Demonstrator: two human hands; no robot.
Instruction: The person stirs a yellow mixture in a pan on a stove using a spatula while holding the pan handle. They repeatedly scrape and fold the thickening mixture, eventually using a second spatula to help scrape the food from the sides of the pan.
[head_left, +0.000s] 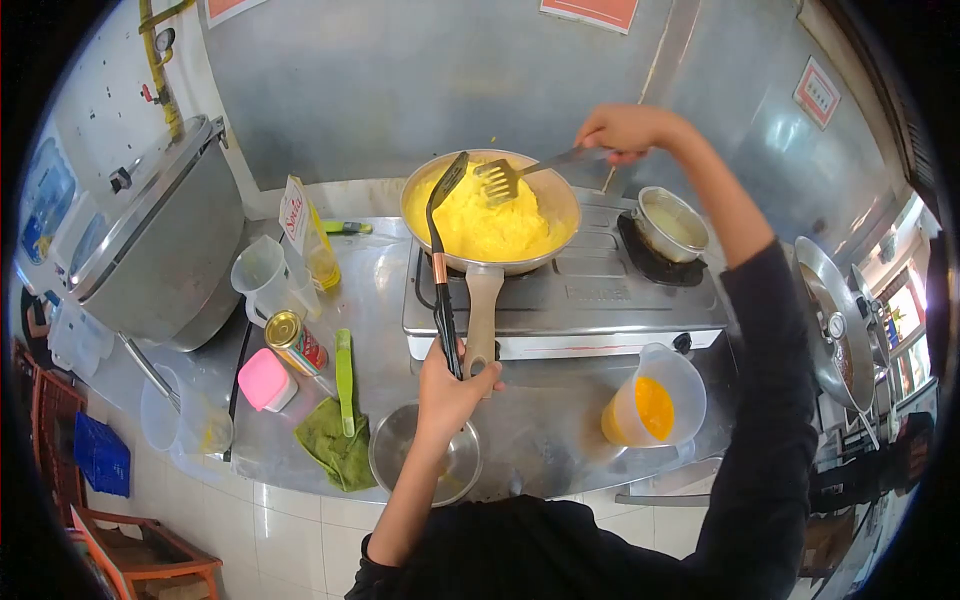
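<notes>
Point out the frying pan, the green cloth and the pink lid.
Frying pan [484, 305]: head view, on its handle.
Green cloth [338, 465]: head view, lower part.
Pink lid [262, 378]: head view, top face.

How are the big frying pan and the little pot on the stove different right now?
The frying pan is wide, while the pot is much smaller. The pan is heaped with yellow food; the pot holds something pale. Your left hand grips the pan's handle, while no hand touches the pot. Both sit on the stove.

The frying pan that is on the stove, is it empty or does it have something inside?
Not empty: yellow food is heaped in the frying pan, and the right hand holds a slotted spatula at it.
</notes>
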